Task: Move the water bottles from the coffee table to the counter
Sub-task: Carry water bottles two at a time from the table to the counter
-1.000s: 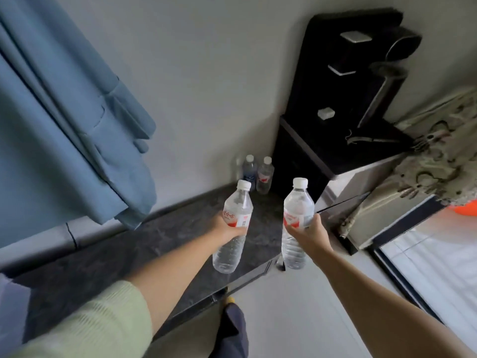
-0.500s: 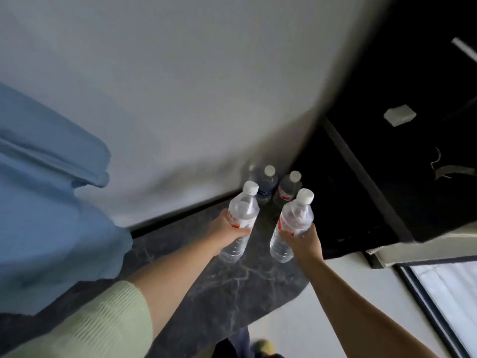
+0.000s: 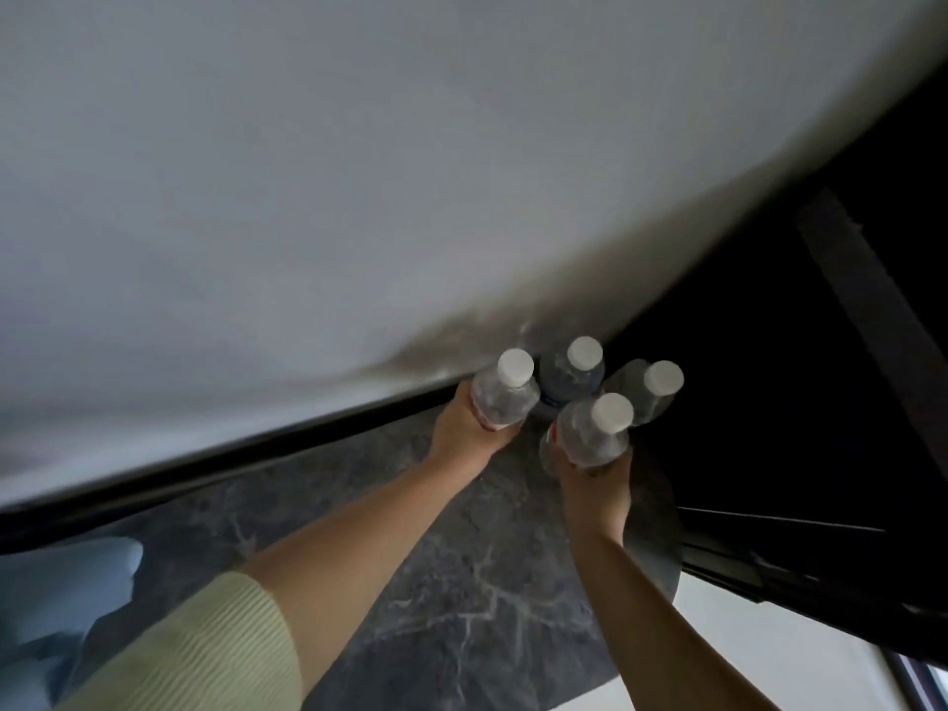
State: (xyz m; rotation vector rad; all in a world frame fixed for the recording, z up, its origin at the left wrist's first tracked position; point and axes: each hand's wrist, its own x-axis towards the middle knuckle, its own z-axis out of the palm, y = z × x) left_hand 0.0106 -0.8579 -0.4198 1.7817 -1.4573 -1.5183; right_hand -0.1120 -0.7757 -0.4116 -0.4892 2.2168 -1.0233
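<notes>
I look almost straight down on a dark marbled counter [image 3: 461,582]. My left hand [image 3: 464,433] grips a clear water bottle [image 3: 505,392] with a white cap, upright, close to the wall. My right hand [image 3: 590,479] grips a second clear bottle [image 3: 590,433], also upright. Right behind them, in the counter's far corner, stand a darker bottle [image 3: 572,374] and another clear bottle [image 3: 646,387], both white-capped. The four bottles are bunched together. The held bottles' bases are hidden, so I cannot tell whether they touch the counter.
A pale grey wall [image 3: 359,171] runs along the counter's back edge. A tall black cabinet [image 3: 821,377] borders the counter on the right. Blue fabric [image 3: 56,608] hangs at the lower left. Light floor [image 3: 769,654] shows beyond the counter's near edge.
Both hands have carried their bottles forward and down into the far corner, beside the two standing bottles. The view has tilted down and moved closer.
</notes>
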